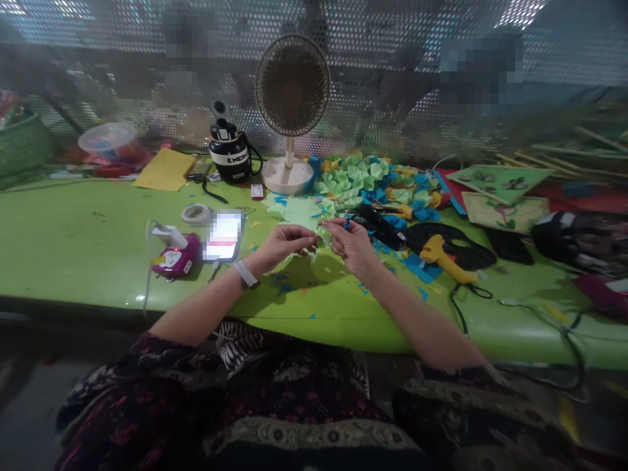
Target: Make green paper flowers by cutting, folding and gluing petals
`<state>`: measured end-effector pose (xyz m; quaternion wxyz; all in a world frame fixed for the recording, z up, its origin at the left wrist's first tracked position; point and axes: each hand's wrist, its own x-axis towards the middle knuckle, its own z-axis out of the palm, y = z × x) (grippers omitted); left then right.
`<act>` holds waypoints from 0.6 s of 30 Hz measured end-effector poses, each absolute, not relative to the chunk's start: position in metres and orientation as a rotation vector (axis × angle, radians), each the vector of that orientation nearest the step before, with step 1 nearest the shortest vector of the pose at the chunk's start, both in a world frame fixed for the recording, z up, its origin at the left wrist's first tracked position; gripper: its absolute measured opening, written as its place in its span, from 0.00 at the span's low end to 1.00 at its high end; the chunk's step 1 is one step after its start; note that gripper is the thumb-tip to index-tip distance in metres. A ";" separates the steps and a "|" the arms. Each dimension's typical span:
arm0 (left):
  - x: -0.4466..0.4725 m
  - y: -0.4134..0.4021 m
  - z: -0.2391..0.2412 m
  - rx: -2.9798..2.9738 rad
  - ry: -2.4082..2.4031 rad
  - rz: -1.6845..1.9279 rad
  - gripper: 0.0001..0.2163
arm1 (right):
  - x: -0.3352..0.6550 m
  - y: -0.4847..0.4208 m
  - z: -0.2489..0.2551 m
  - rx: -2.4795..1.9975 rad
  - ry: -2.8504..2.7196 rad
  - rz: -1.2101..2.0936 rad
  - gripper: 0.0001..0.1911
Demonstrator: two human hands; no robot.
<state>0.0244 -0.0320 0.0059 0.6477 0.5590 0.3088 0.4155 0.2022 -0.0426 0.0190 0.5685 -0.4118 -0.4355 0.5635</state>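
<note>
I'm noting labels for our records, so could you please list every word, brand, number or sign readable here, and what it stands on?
"EN", then letters too blurred to settle: bottle.
Too small to read: print on the little box and white tag on the black item.
Too blurred to read: phone screen.
I can read nothing else.

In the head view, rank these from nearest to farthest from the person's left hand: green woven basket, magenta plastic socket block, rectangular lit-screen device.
Outward from the left hand:
1. Rectangular lit-screen device: just left of the wrist.
2. Magenta plastic socket block: farther left, beyond the device.
3. Green woven basket: far left edge, toward the back.
</note>
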 end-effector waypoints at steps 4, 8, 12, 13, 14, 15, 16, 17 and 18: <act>0.023 -0.031 0.007 1.274 0.700 0.942 0.12 | 0.203 -0.041 0.018 -0.981 -1.026 1.286 0.18; 0.023 -0.032 0.007 1.268 0.714 0.954 0.10 | 0.203 -0.040 0.018 -0.994 -1.017 1.262 0.18; 0.023 -0.031 0.008 1.267 0.715 0.947 0.09 | 0.203 -0.041 0.020 -1.000 -0.994 1.253 0.19; 0.022 -0.031 0.008 1.272 0.718 0.940 0.10 | 0.203 -0.041 0.021 -1.006 -0.995 1.252 0.19; 0.023 -0.032 0.008 1.279 0.722 0.929 0.10 | 0.203 -0.041 0.021 -1.011 -0.998 1.253 0.19; 0.023 -0.032 0.008 1.284 0.726 0.920 0.11 | 0.203 -0.041 0.021 -1.014 -1.000 1.255 0.19; 0.023 -0.032 0.008 1.288 0.728 0.914 0.11 | 0.203 -0.041 0.021 -1.013 -1.000 1.257 0.19; 0.023 -0.032 0.008 1.290 0.728 0.914 0.12 | 0.202 -0.042 0.020 -1.011 -1.000 1.259 0.19; 0.024 -0.033 0.007 1.289 0.725 0.919 0.13 | 0.202 -0.042 0.020 -1.009 -1.000 1.261 0.19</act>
